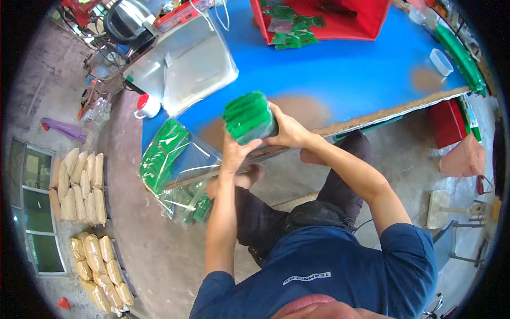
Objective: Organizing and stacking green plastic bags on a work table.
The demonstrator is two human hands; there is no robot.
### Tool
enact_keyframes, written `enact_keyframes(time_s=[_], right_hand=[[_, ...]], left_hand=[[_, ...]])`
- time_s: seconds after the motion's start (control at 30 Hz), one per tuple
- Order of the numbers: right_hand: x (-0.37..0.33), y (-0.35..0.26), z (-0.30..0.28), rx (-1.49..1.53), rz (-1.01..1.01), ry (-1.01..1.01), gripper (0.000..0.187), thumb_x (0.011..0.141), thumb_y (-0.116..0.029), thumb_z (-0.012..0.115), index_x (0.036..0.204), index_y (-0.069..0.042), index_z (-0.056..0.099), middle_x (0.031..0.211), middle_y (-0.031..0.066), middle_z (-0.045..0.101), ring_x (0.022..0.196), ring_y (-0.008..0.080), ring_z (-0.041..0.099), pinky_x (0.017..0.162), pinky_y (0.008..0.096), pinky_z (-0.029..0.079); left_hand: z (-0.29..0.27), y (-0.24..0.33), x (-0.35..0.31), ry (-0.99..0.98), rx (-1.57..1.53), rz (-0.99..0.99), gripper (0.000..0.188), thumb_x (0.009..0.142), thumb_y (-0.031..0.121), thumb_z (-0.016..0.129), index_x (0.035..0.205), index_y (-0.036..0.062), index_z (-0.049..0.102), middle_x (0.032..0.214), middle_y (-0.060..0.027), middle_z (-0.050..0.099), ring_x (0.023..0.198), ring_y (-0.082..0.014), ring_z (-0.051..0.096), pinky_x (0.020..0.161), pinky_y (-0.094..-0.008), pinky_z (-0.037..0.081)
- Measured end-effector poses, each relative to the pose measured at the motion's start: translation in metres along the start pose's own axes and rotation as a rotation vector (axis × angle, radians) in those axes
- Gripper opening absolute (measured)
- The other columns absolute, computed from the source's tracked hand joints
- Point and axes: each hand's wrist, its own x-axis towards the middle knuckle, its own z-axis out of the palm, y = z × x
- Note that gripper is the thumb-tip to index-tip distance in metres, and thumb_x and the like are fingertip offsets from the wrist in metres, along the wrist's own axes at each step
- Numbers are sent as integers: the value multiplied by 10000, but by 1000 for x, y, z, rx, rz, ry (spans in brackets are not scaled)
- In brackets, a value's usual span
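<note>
Between my two hands, just above the near edge of the blue table, is a stack of green packets (247, 116) standing side by side. My left hand (235, 151) grips the stack from the left and below, with its thumb across the near face. From the right, my right hand (287, 129) wraps round the other side. Left of my left hand lies a clear plastic bag (199, 154), next to a row of similar green packets (164, 151) in clear wrapping at the table's left corner.
A red bin (340, 26) with green packets at its mouth lies on the blue table (297, 72). A metal tray (196, 64), a white mug (147, 106) and a kettle (127, 24) are at the left. A clear container (441, 63) sits at the right.
</note>
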Motion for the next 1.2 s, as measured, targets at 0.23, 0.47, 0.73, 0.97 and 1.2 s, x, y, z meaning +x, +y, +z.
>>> enact_keyframes(time_s=[0.23, 0.47, 0.73, 0.97, 1.2], right_hand=[[17, -10, 5, -10, -129, 82, 1085, 709, -160, 826, 1531, -61, 126, 1377, 313, 476, 1291, 455, 478, 1067, 466, 417], [23, -4, 11, -18, 39, -44, 914, 685, -277, 862, 1384, -16, 336, 1205, 291, 576, 1194, 458, 537, 1019, 482, 438], [22, 9, 13, -120, 59, -89, 807, 697, -298, 859, 1307, -29, 403, 1207, 246, 608, 1148, 440, 572, 946, 487, 468], [4, -29, 14, 8, 139, -155, 974, 682, -369, 879, 1418, -25, 342, 1258, 263, 589, 1195, 436, 555, 997, 466, 452], [25, -113, -71, 148, -188, -145, 703, 843, -278, 773, 1429, -59, 453, 1278, 149, 610, 1188, 275, 590, 1053, 416, 454]], left_hand=[[-8, 4, 11, 79, -150, 48, 915, 705, 22, 857, 1434, 58, 305, 1315, -101, 530, 1226, -227, 541, 1052, -380, 449], [-11, -8, 7, 32, -181, -34, 1099, 676, 16, 872, 1526, 62, 177, 1375, -101, 495, 1259, -224, 503, 1080, -380, 417], [-14, -2, 0, 88, 212, 68, 606, 738, 40, 841, 1281, 16, 573, 1164, -89, 671, 1048, -189, 626, 948, -336, 497], [-8, 20, -20, 85, 57, -1, 536, 717, 43, 849, 1202, 10, 623, 1108, -83, 707, 1000, -185, 662, 884, -319, 518], [-22, 81, -34, 163, 625, 195, 498, 678, 125, 870, 1117, 62, 644, 973, -140, 726, 865, -264, 723, 758, -343, 562]])
